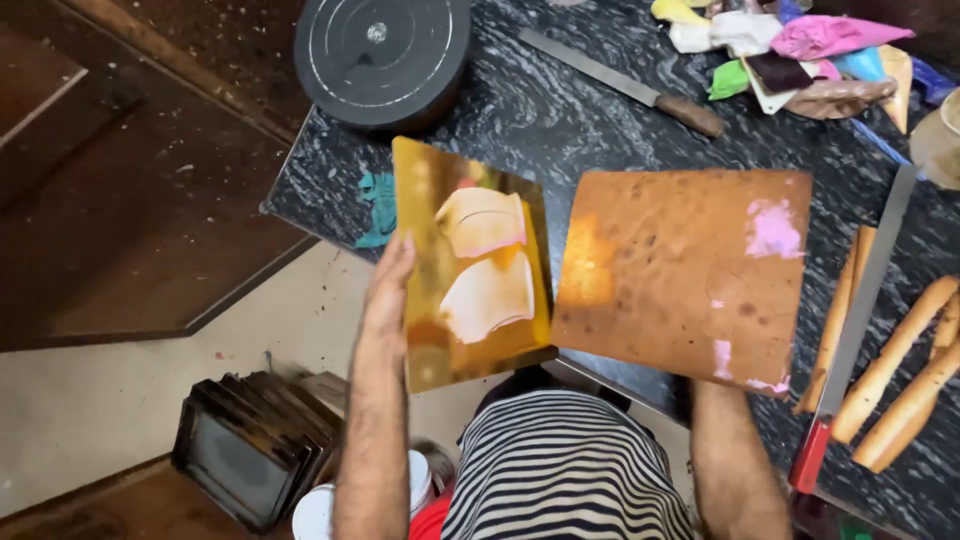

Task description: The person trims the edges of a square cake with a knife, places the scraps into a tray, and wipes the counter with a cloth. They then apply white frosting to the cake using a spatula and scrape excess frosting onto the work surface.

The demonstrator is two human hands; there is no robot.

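The step in hand appears to be the handling of two square boards, one in each hand. The left hand [388,290] grips the left edge of a gold board [470,265], fingers flat along the rim and closed on it; the board is tilted up off the table, and its mirror-like face shows pale reflections. The right hand is hidden beneath a brown board [685,270] (only the forearm shows), so how far it is open cannot be told; it seems to support that board's near edge. The brown board carries pink smears and lies just right of the gold board, the two edges close together.

The next move probably calls for a firm edge grip and level carriage, so that neither board slips.

Beyond the left hand stands a black turntable [382,55]. Beyond the right hand lies a long knife [620,82], with coloured bags [790,50] further off. To the right of the right hand lie a steel ruler [865,300] and wooden rolling pins [900,370] on the dark stone table [600,130].
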